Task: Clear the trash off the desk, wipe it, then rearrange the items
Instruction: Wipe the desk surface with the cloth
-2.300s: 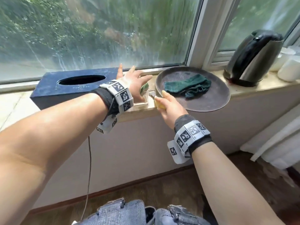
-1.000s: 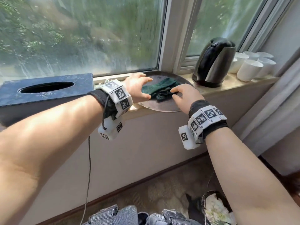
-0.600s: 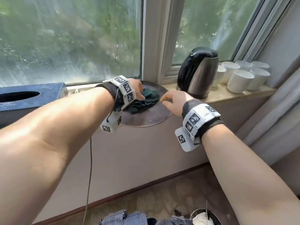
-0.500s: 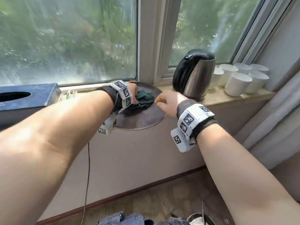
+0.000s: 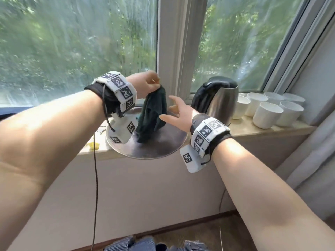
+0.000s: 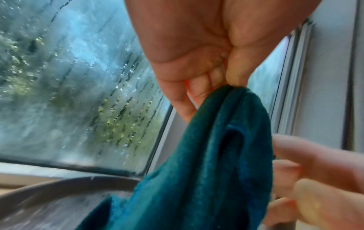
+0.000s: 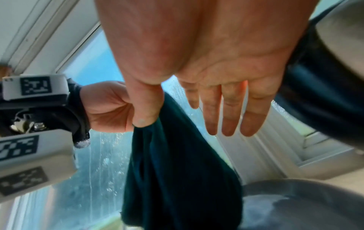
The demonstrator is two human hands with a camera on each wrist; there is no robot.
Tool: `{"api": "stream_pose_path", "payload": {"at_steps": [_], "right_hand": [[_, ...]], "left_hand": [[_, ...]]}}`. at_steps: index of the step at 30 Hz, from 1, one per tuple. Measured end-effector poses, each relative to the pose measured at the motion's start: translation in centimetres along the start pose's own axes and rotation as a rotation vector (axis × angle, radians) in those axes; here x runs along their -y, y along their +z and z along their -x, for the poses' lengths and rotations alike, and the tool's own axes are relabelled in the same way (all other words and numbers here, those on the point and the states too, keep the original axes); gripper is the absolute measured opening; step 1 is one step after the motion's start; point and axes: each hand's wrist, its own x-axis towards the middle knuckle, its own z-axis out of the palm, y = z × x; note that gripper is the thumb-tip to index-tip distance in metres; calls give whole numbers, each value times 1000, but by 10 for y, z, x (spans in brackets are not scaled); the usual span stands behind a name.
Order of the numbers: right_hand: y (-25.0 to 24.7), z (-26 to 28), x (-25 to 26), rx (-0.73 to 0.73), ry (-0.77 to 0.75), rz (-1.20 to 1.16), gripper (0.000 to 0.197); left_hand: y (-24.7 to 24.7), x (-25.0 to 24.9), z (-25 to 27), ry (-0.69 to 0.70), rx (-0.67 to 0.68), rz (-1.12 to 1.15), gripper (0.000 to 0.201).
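Head view: cloth (image 5: pixel 152 113) above tray (image 5: pixel 163 145) rim

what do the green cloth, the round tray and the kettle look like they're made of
Green cloth: soft terry-like fabric, matte, fuzzy nap, and it hangs in limp folds from the left hand.
Round tray: probably metal, dark and dull, with a thin bright rim.
Kettle: brushed steel body with soft reflections; the black lid and handle look like plastic.

My left hand (image 5: pixel 145 84) is raised, forearm reaching forward, thumb and fingertips pinched together on the cloth (image 5: pixel 153 113) with the wrist bent downward. My right hand (image 5: pixel 179 113) is beside it, lower, palm turned left, fingers (image 7: pixel 226 112) straight and spread, thumb touching the cloth.
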Motion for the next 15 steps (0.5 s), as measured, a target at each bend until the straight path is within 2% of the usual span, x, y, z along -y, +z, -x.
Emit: {"api": "stream_pose_path", "payload": {"at_steps": [2,4,8,12,15], "right_hand": [[2,-5,11,-2,-30,-38,66],[3,-11,18,-17,-70,-36,46],[-4,-20,25,-79,-88,-185,28],[-15,-25,40,-230,-34,-477,27],[-25,-26,52,-280,-60,-507,37]], "left_hand": [[-14,-8,4,18,18,58,22],[-26,-11,7,28,6,73,21],[-42,2,6,-6,-115,-24,26],[-46,16,9,-52,-105,40,33],[-43,15,21,-63,-3,184,29]]}}
